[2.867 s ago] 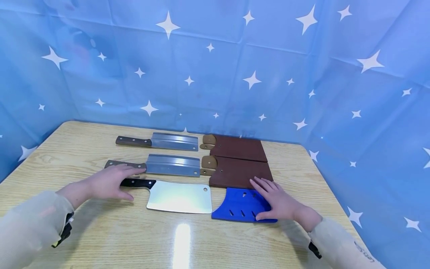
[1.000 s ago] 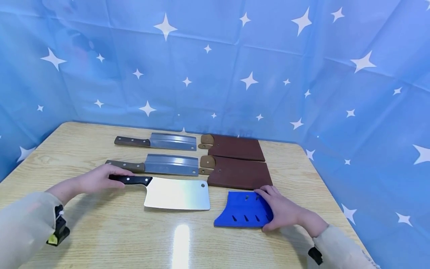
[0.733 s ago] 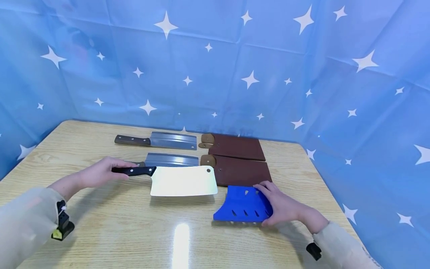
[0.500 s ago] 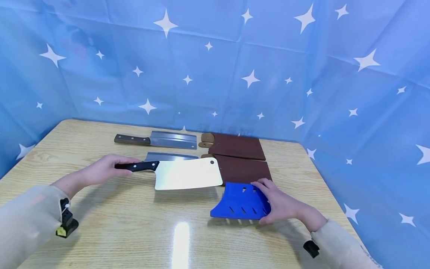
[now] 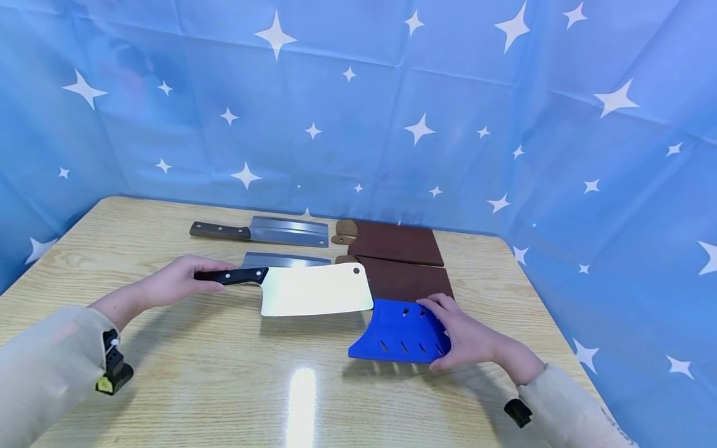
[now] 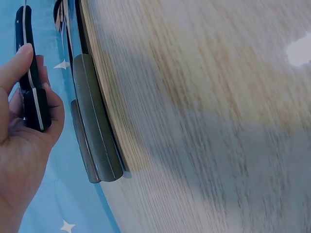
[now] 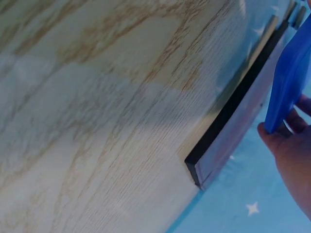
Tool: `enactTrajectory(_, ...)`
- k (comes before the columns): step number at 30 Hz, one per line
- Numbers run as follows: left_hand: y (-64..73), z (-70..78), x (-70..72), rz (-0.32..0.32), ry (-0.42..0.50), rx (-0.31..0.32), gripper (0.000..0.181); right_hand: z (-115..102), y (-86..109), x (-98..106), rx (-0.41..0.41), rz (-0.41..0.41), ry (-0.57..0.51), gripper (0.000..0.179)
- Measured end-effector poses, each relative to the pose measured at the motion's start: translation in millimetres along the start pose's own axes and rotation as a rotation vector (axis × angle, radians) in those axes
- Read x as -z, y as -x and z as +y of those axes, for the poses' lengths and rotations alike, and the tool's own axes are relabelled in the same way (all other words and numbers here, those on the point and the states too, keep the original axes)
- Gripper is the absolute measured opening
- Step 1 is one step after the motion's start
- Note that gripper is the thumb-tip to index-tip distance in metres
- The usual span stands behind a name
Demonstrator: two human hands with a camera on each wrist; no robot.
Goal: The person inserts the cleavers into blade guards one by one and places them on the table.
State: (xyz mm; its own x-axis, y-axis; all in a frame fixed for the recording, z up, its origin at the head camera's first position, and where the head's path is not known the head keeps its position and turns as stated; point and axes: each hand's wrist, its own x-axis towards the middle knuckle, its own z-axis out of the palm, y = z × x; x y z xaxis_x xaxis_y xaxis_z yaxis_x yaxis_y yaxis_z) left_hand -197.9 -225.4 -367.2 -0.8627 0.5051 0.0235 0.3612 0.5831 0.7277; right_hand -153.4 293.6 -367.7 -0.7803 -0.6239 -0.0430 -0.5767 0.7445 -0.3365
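My left hand (image 5: 178,281) grips the black riveted handle of a cleaver (image 5: 316,290), raised above the table with its broad blade pointing right. In the left wrist view, thumb and fingers wrap that black handle (image 6: 30,73). On the right, my right hand (image 5: 460,331) holds a blue slotted blade guard (image 5: 400,333) by its right end, thumb at the near edge and fingers at the far edge. The guard is lifted too, its shadow beneath it. The blade's right end lies close to the guard's upper left corner in the head view; whether they touch I cannot tell.
Behind lie two more cleavers, a far one (image 5: 288,231) and a nearer one (image 5: 285,259) partly hidden by the raised blade. Two brown sheaths, a far one (image 5: 399,242) and a nearer one (image 5: 411,279), lie to their right on the wooden table (image 5: 224,386). A blue starred curtain (image 5: 358,112) hangs behind.
My left hand took hold of the black-handled cleaver, lifted it and moved it right and away from me. My right hand gripped the blue guard's end and raised it. Lately both have moved only slightly.
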Motion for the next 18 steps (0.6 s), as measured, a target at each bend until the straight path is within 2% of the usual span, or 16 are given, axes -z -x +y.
enactTrajectory(18,0.5,-1.1,-4.2,0.022,-0.020,0.003,0.039,-1.2,1.1,-3.4,0.020,0.026,0.018,0.105)
